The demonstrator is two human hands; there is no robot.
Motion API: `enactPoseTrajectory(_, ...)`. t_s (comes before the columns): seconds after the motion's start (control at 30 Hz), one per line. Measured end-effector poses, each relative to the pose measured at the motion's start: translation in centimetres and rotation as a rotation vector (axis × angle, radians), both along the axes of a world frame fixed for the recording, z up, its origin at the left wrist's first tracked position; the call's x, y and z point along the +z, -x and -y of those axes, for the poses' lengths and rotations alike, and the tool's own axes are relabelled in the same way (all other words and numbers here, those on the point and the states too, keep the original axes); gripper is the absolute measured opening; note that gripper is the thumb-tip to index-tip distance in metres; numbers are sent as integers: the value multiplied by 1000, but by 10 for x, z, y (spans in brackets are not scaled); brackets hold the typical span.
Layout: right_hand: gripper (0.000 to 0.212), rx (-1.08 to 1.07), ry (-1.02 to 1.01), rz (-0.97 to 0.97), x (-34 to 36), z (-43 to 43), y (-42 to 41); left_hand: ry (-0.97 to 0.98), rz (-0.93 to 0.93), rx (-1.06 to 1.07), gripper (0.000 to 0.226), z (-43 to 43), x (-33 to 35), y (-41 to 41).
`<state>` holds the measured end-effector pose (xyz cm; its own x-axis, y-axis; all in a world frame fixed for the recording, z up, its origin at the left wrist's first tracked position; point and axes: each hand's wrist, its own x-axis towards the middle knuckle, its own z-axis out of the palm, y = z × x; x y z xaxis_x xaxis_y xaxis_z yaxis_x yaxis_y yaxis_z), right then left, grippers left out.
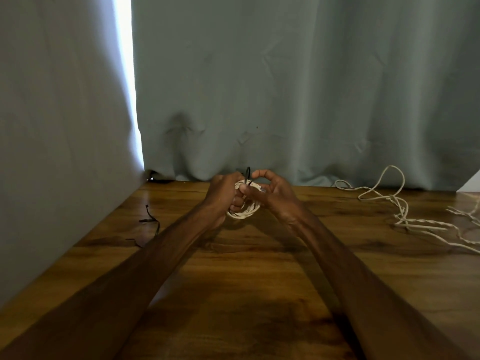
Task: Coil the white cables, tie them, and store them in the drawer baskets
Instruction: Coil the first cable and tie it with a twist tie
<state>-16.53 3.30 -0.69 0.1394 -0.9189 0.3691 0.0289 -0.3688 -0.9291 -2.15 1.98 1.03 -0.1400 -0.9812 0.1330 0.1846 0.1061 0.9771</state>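
coil (244, 215) partly behind fingers (237, 201), cables (415, 224) cropped right

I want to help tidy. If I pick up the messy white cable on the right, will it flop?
Probably floppy: the loose cable lies in limp loops on the table. Likely light, being thin. It may snag, since strands cross.

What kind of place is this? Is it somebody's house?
Probably a room in a home, though I can't be sure. There's a wooden table, a grey-green curtain right behind it with daylight in its gap, and loose white cables on the table.
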Motion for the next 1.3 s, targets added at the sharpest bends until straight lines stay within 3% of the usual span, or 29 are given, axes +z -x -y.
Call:
enactPoseTrajectory(0.07,33,-53,105,-34,1,-1,-5,4,-17,16,30,0,1,-2)
enactPoseTrajectory(0.27,17,-219,421,-114,6,-1,-15,-31,-129,64,34,4,5,-2)
enactPoseTrajectory(0.57,16,-548,580,-408,13,0,-6,-47,-140,95,34,8,0,0)
enactPoseTrajectory(0.7,11,-440,610,-373,27,-11,-10,-90,-144,135,33,18,-5,-8)
enactPoseTrajectory(1.03,16,9,442,-347,39,-28,-21,218,294,129,31,27,-34,-11)
enactPoseTrajectory(1.17,16,24,449,-316,54,-33,-3,136,227,27,44,9,-26,5)
enactPoseTrajectory(1.3,12,-113,438,-167,63,-33,22,121,149,-164,28,-9,-22,19)
